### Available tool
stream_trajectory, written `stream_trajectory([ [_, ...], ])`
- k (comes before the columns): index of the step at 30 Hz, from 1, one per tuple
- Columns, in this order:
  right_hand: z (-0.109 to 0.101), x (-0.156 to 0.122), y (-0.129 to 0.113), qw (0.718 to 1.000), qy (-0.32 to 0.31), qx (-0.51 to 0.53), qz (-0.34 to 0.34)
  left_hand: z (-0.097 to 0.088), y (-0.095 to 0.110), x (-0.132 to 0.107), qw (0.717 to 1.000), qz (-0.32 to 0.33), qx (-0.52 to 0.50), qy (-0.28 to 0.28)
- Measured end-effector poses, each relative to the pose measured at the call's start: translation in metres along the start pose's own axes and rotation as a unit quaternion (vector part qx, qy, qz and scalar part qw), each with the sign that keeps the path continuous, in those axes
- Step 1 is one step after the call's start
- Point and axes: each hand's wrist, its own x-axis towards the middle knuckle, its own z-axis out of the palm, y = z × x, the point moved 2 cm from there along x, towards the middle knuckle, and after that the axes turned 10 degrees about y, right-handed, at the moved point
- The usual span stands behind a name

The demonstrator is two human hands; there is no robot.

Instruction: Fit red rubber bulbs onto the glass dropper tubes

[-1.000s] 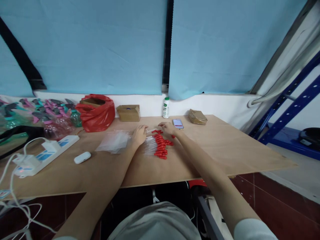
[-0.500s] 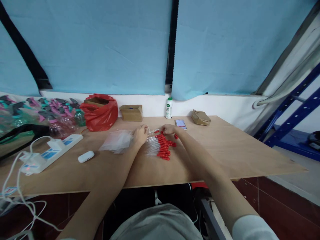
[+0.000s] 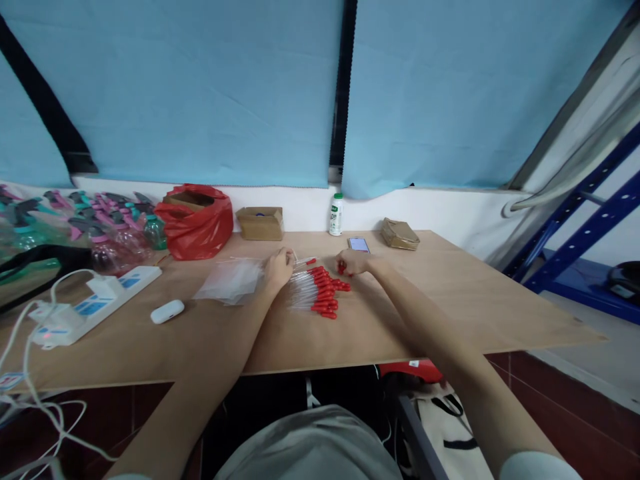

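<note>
Both arms outstretched, hands (image 3: pixel 278 267) (image 3: pixel 353 261) apart, fingers curled.

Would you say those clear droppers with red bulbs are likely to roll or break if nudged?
The droppers look like thin round tubes lying flat, so they would probably roll sideways. They seem light. If glass, possibly fragile; the material is unclear. The left hand rests at their tips.
</note>
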Motion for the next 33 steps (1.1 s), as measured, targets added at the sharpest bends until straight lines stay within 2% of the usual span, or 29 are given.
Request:
stream_trajectory([
  [3,0.0,-0.014,-0.005,1.0,-0.003,0.013,-0.016,0.001,-0.003,0.0,0.997,-0.028,-0.075,0.018],
  [5,0.001,-0.021,-0.006,0.999,0.016,0.043,-0.008,0.001,-0.006,0.0,0.995,-0.036,-0.091,0.021],
  [9,0.0,-0.029,-0.005,0.994,0.089,0.054,-0.015,0.006,-0.011,0.0,0.998,0.032,0.03,-0.038],
  [13,-0.001,-0.034,-0.002,0.988,0.148,0.028,-0.028,0.011,-0.017,0.005,0.981,0.103,0.134,-0.091],
  [20,-0.003,-0.041,-0.006,0.964,0.264,-0.008,-0.039,0.017,-0.024,0.025,0.971,0.092,0.199,-0.099],
  [24,-0.004,-0.044,-0.007,0.957,0.286,-0.002,-0.047,0.023,-0.023,0.032,0.967,0.097,0.209,-0.112],
  [29,-0.001,-0.044,-0.006,0.953,0.3,-0.006,-0.051,0.031,-0.013,0.035,0.954,0.14,0.233,-0.13],
  [33,0.0,-0.044,-0.008,0.951,0.304,-0.013,-0.053,0.034,-0.005,0.037,0.948,0.112,0.252,-0.159],
])
